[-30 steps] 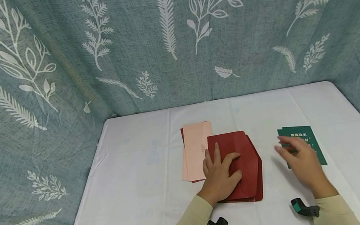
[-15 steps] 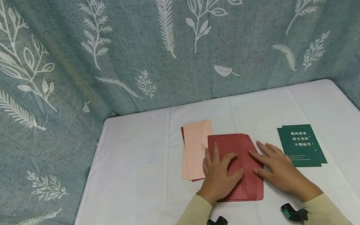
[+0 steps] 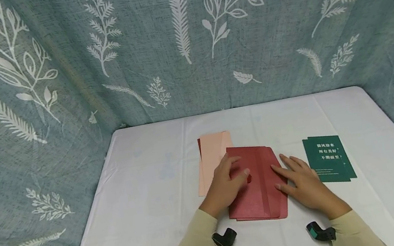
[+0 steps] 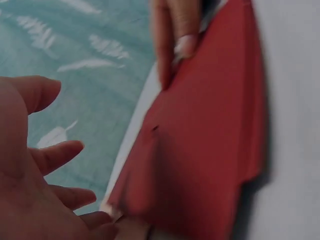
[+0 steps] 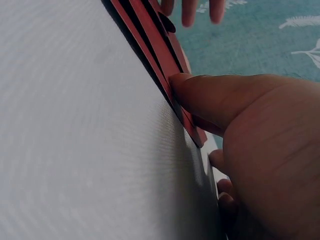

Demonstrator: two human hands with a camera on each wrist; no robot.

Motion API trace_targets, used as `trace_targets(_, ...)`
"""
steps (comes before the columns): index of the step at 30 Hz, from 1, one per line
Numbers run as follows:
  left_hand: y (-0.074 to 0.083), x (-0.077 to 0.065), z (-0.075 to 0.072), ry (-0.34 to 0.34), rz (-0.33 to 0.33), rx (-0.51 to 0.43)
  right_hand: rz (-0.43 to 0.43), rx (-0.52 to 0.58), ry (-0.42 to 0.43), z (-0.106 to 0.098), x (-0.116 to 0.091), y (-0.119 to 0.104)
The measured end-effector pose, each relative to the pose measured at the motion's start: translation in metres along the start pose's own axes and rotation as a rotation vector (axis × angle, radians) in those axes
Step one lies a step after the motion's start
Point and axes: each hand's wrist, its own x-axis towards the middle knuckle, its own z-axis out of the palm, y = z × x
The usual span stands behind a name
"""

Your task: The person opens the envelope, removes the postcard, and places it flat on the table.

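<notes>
Red envelopes (image 3: pixel 256 200) lie stacked on the white table, the top one with its flap on the right. On that flap rest the fingertips of my right hand (image 3: pixel 307 187), its fingers spread and fairly straight. In the right wrist view the thumb touches the stack's edge (image 5: pixel 155 40). My left hand (image 3: pixel 222 186) is over the stack's left side with loosely bent fingers. The left wrist view shows that hand (image 4: pixel 30 150) apart from the red paper (image 4: pixel 205 110) and holding nothing. A small darker mark shows on the top envelope by the left thumb.
Pale pink envelopes (image 3: pixel 208 152), with a dark red edge beneath, lie partly under the red stack and behind the left hand. Green cards with white print (image 3: pixel 330 159) lie to the right. A leaf-patterned curtain (image 3: pixel 162 36) hangs behind and beside the table (image 3: pixel 142 172).
My right hand has come left from above the green cards onto the red flap, which is now folded down. The left hand has lifted off the envelopes and shifted left.
</notes>
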Motion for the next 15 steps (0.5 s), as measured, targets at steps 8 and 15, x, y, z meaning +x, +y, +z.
trace_targets(8,-0.009,0.004,-0.038,0.164,-0.164,-0.161,0.005,0.017,0.000,0.000,0.000,0.001)
trace_targets(15,-0.020,0.005,-0.059,0.248,-0.267,-0.296,0.009,0.026,0.001,0.000,0.000,0.001)
